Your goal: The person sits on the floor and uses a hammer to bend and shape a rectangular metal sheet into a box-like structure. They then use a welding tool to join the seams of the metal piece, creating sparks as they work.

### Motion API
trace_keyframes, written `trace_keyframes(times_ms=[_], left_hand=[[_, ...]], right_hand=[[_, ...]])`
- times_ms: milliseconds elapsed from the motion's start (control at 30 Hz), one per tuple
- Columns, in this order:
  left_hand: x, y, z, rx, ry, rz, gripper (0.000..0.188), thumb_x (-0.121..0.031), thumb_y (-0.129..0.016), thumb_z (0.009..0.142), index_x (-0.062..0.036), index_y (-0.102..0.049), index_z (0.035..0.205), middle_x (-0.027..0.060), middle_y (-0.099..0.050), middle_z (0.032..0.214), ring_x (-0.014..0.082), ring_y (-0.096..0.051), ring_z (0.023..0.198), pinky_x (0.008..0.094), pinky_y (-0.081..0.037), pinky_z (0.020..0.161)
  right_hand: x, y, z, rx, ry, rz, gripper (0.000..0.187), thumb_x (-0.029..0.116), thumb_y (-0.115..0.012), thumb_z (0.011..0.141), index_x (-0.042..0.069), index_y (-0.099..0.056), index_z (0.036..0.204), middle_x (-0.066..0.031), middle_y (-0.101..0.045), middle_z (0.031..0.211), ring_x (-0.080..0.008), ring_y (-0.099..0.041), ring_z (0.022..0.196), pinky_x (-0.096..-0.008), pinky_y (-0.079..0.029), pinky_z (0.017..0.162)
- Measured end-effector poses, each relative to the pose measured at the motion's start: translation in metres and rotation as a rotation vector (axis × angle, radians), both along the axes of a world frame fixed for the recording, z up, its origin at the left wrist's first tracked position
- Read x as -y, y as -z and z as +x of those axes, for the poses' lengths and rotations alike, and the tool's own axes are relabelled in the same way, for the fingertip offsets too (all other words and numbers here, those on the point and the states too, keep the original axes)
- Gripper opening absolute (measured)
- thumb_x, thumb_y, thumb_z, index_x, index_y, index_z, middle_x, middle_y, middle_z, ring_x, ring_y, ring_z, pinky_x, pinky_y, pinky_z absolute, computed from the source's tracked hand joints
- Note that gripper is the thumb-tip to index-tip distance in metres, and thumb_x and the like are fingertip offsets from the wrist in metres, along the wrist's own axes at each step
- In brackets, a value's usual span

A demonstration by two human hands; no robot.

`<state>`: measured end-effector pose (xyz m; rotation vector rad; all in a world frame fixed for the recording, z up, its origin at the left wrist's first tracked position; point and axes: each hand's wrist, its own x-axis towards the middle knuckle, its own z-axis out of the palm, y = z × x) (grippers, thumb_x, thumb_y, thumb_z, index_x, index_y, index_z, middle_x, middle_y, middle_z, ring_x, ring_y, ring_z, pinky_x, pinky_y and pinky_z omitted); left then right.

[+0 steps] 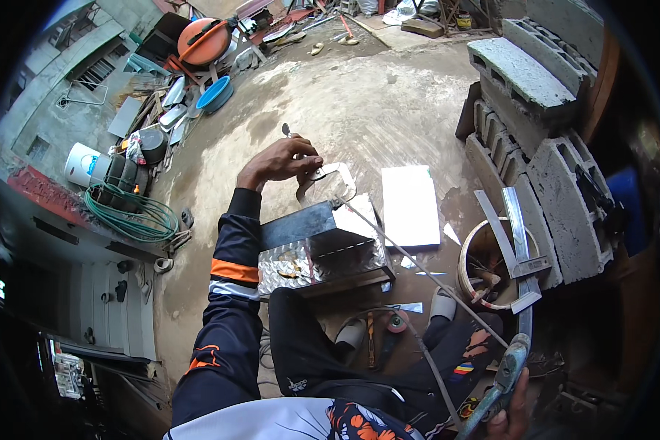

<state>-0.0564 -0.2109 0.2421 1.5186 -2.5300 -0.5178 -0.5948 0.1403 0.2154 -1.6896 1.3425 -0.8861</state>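
Observation:
My left hand (280, 163) is closed around a metal C-clamp (342, 178), whose pale curved frame reaches over the far end of a dark metal box section (293, 226). A silver diamond-plate sheet (323, 264) is on the near side of that box, in front of my knees. At the lower right my right hand (511, 416) grips a worn blue-green welding electrode holder (507, 370), partly cut off by the frame edge. From its head a long thin grey rod (433, 276) slants up leftward, its tip reaching the box's right end in the picture. I cannot tell whether it touches.
Right of the box lies a white panel (411, 207). Beyond stands a bucket (463, 268) with metal pieces and a square (528, 267), against stacked concrete blocks (572, 213). A cable (436, 378) crosses my lap. A green hose (143, 224) and blue basin (215, 95) lie left.

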Motion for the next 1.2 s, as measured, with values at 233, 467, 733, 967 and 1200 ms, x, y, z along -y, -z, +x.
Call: trace_keyframes(times_ms=[233, 467, 733, 967, 1200], left_hand=[[-0.001, -0.004, -0.006, -0.013, -0.018, 0.032, 0.035, -0.034, -0.065, 0.098, -0.0002, -0.072, 0.096, 0.0101, -0.065, 0.088, 0.0256, -0.06, 0.09, 0.0384, -0.047, 0.083], [-0.001, -0.003, -0.003, -0.012, 0.002, 0.003, 0.038, -0.037, -0.065, 0.098, 0.0003, -0.072, 0.096, 0.0097, -0.064, 0.087, 0.0246, -0.061, 0.089, 0.037, -0.048, 0.08], [0.003, -0.001, 0.0, -0.005, 0.014, -0.006, 0.039, -0.038, -0.064, 0.098, -0.0001, -0.073, 0.096, 0.0097, -0.065, 0.088, 0.0248, -0.061, 0.088, 0.0378, -0.048, 0.08], [0.002, -0.001, 0.0, -0.009, -0.007, 0.006, 0.04, -0.039, -0.064, 0.098, -0.0005, -0.073, 0.096, 0.0095, -0.065, 0.088, 0.0246, -0.061, 0.088, 0.0379, -0.048, 0.081], [0.0, -0.003, -0.003, -0.001, -0.019, 0.009, 0.039, -0.039, -0.065, 0.097, -0.0008, -0.073, 0.097, 0.009, -0.065, 0.089, 0.0237, -0.062, 0.089, 0.0374, -0.048, 0.081]], right_hand=[[0.0, 0.007, -0.004, 0.111, -0.019, 0.069, 0.062, 0.026, -0.045, 0.105, -0.01, -0.029, 0.153, -0.0234, -0.04, 0.155, -0.0309, -0.043, 0.139, -0.0356, -0.035, 0.111], [0.005, 0.004, -0.002, 0.074, -0.04, 0.032, 0.062, 0.028, -0.045, 0.105, -0.009, -0.029, 0.153, -0.0232, -0.041, 0.154, -0.0297, -0.044, 0.137, -0.0352, -0.036, 0.11], [0.009, 0.001, 0.003, 0.083, -0.047, 0.021, 0.063, 0.03, -0.043, 0.106, -0.011, -0.03, 0.152, -0.0263, -0.038, 0.154, -0.0342, -0.04, 0.141, -0.0374, -0.031, 0.113], [0.012, -0.004, 0.005, 0.02, -0.044, 0.023, 0.062, 0.03, -0.041, 0.106, -0.012, -0.031, 0.151, -0.0303, -0.034, 0.155, -0.0408, -0.032, 0.146, -0.0409, -0.024, 0.118], [0.012, -0.004, 0.004, 0.011, -0.047, 0.039, 0.061, 0.028, -0.041, 0.105, -0.012, -0.031, 0.151, -0.0304, -0.035, 0.155, -0.0401, -0.032, 0.146, -0.0407, -0.024, 0.118]])
